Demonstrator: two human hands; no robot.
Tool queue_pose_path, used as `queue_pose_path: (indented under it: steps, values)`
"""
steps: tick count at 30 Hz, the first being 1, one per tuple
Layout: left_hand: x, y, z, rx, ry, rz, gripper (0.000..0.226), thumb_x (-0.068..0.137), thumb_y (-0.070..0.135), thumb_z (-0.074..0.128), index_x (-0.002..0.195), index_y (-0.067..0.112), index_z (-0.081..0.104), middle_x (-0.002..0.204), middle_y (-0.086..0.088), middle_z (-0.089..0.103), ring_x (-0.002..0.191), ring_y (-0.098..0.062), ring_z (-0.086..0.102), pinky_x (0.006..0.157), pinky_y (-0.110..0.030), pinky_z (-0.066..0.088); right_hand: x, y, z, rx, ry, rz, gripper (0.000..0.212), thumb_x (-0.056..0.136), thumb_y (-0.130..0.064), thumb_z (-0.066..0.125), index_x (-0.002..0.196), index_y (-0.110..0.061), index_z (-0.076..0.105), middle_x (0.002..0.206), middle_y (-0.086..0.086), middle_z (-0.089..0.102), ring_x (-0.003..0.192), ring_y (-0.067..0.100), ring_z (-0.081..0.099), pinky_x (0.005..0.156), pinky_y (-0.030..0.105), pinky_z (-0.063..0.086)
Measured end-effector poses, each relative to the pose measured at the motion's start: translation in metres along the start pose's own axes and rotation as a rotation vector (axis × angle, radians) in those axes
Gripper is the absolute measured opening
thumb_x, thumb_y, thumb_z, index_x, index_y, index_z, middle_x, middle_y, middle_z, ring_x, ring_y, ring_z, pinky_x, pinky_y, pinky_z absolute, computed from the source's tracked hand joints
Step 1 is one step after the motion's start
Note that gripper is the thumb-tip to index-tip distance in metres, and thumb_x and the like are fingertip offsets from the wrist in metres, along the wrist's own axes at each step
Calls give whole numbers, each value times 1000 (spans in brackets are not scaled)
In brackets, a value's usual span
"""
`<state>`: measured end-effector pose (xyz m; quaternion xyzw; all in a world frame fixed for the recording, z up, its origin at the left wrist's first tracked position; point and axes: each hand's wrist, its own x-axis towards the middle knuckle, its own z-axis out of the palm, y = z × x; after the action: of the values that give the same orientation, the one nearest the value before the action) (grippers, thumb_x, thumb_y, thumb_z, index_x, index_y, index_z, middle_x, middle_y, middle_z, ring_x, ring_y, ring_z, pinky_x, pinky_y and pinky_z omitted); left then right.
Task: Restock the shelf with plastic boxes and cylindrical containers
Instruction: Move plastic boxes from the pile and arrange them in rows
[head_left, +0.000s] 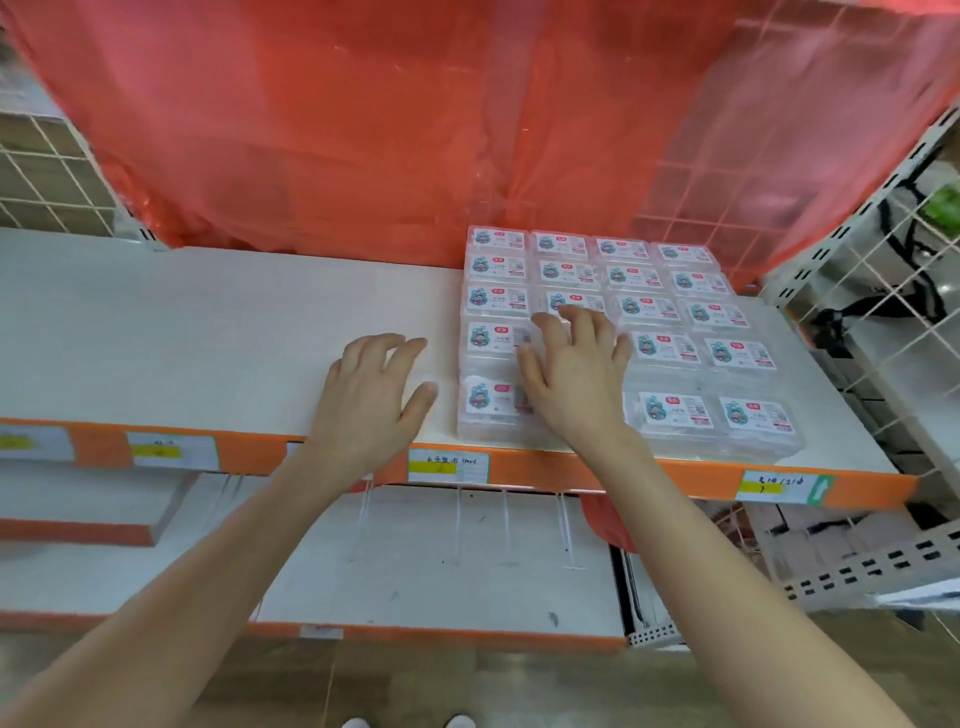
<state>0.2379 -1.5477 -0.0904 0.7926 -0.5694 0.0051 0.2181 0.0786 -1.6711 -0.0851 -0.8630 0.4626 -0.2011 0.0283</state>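
boxes (649, 312) are lying in a flat grid on the shelf's (208, 338) right half, long sides running across | right hand (571, 374) is lying over the second column, fingers (550, 332) spread, gripping nothing; left hand (374, 400) is spreading, relaxed, just left of the grid | right is nearer

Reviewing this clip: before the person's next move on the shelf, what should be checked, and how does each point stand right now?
1. Left hand free: ok, fingers spread over the bare shelf, holding nothing.
2. Right hand free: ok, spread flat over the plastic boxes, gripping none.
3. Plastic boxes aligned: ok, labels up in tight rows.
4. Boxes under the right hand seated: cannot tell, the hand covers them.
5. Room on the shelf left of the boxes: ok, bare board.
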Motion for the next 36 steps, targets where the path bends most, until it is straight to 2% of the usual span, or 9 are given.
queue_pose_path:
  steps: [9, 12, 15, 18, 22, 26, 36]
  values:
    - [-48, -105, -54, 59, 50, -207, 61, 82, 42, 33, 130, 9, 51, 129, -16, 51, 123, -33, 41, 93, -44, 37, -9, -152, 44, 20, -83, -301, 42, 94, -37, 44, 130, -17, 50, 138, 12, 43, 128, 28, 34, 100, 45, 24]
    - [-77, -161, -81, 79, 65, -250, 68, 81, 50, 27, 128, 8, 52, 129, -17, 51, 122, -34, 42, 94, -46, 37, -17, -212, 65, 16, -139, -348, 42, 94, -37, 42, 131, -17, 48, 139, 11, 41, 128, 28, 32, 101, 46, 22]
    - [-106, -214, -108, 93, 71, -318, 63, 80, 46, 32, 127, 8, 53, 128, -17, 51, 122, -34, 42, 93, -46, 39, -27, -270, 85, 4, -203, -367, 43, 96, -37, 37, 133, -19, 44, 142, 9, 37, 130, 26, 28, 102, 45, 20]
    - [-134, -264, -132, 105, 82, -341, 67, 81, 49, 27, 125, 7, 54, 128, -17, 51, 120, -35, 44, 93, -45, 39, -37, -327, 103, -4, -244, -393, 42, 97, -38, 34, 134, -21, 42, 142, 7, 35, 130, 25, 28, 102, 44, 22]
    - [-173, -327, -155, 145, 51, -405, 48, 94, 40, 43, 132, 11, 46, 135, -14, 44, 125, -32, 37, 99, -43, 34, -52, -404, 118, 53, -283, -454, 41, 96, -37, 36, 132, -19, 45, 137, 8, 40, 125, 27, 33, 98, 41, 27]
    - [-205, -371, -178, 176, 84, -480, 46, 93, 38, 42, 131, 13, 46, 136, -9, 44, 126, -29, 36, 97, -41, 33, -65, -467, 127, 72, -296, -545, 41, 97, -38, 35, 131, -18, 45, 135, 8, 42, 123, 27, 34, 97, 40, 27]
    - [-256, -457, -220, 163, 178, -681, 46, 93, 37, 45, 131, 12, 48, 135, -8, 48, 126, -30, 39, 100, -45, 36, -70, -593, 151, 129, -363, -766, 41, 97, -36, 33, 132, -18, 44, 137, 8, 41, 126, 27, 32, 102, 43, 25]
